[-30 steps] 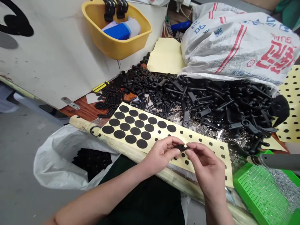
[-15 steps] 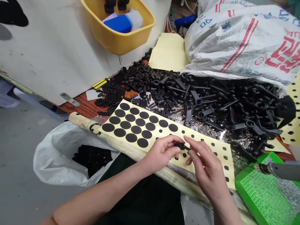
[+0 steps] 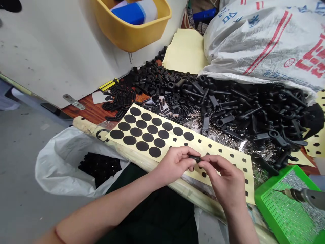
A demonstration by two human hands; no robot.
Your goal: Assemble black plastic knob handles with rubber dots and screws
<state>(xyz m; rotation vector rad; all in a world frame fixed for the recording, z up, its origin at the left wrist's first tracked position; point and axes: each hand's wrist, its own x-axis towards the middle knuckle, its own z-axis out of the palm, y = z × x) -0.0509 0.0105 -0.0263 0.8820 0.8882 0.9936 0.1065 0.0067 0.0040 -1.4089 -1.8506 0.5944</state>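
Between the thumb and fingers of my left hand (image 3: 175, 164) is a small black cylindrical plastic part (image 3: 195, 158), lying roughly sideways. My right hand (image 3: 224, 179) pinches at the right end of that part, thumb and forefinger pressed together. Whether a second tiny piece is between those fingertips is hidden. Both hands are over a pale yellow backing sheet (image 3: 162, 160) with rows of large black round stickers (image 3: 148, 137) on its left and small dark spots on its right.
Black plastic parts (image 3: 228, 101) are heaped behind the sheet, with small metal clips (image 3: 233, 137) in front. A green basket (image 3: 264, 196) of metal pieces, with a screwdriver-like tool (image 3: 304, 196) over it, stands right. A yellow bin (image 3: 132, 37), a white sack (image 3: 241, 44) and an open bag (image 3: 53, 169) surround the table.
My right thumb and forefinger have closed together at the end of the black part, where they were more spread before. The view has shifted slightly; the tool's tip now shows over the basket.
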